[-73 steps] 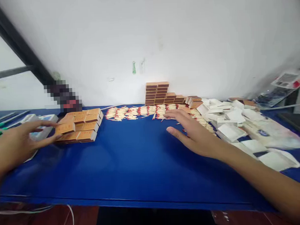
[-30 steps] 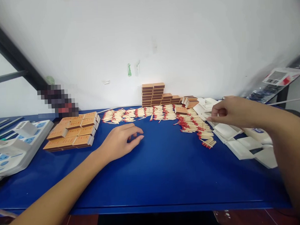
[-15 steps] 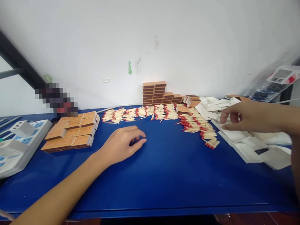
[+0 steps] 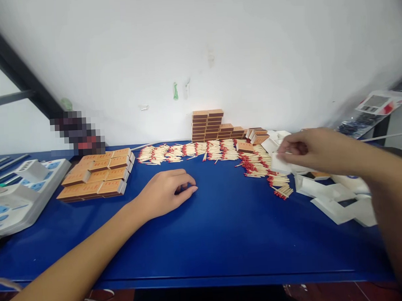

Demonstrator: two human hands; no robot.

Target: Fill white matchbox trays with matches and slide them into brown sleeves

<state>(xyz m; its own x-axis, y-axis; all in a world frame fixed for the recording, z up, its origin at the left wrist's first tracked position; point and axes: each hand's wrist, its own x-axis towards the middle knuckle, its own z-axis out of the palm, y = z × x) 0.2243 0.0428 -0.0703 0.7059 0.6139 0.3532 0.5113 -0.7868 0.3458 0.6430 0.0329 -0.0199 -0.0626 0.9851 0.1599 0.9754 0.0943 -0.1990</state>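
Note:
My left hand (image 4: 166, 192) rests on the blue tabletop with its fingers loosely curled. A gap shows between thumb and fingers, and nothing is in it. On the right, my right hand (image 4: 302, 150) pinches a white matchbox tray (image 4: 281, 164), partly covered by the fingers. More white trays (image 4: 336, 202) lie in a loose heap beneath and beside that hand. Several small piles of red-tipped matches (image 4: 255, 163) curve along the back of the table, reaching close to the held tray. One matchbox (image 4: 245, 147) lies on the matches.
Orange matchboxes (image 4: 98, 175) are stacked left of my left hand, and a stepped stack of matchboxes (image 4: 207, 126) stands against the wall. A white power strip (image 4: 33, 197) occupies the far left. At the far right is a clear plastic package (image 4: 369, 112).
My right hand has moved left from over the tray heap and now grips one tray, which has come away from the others. My left hand stays in place.

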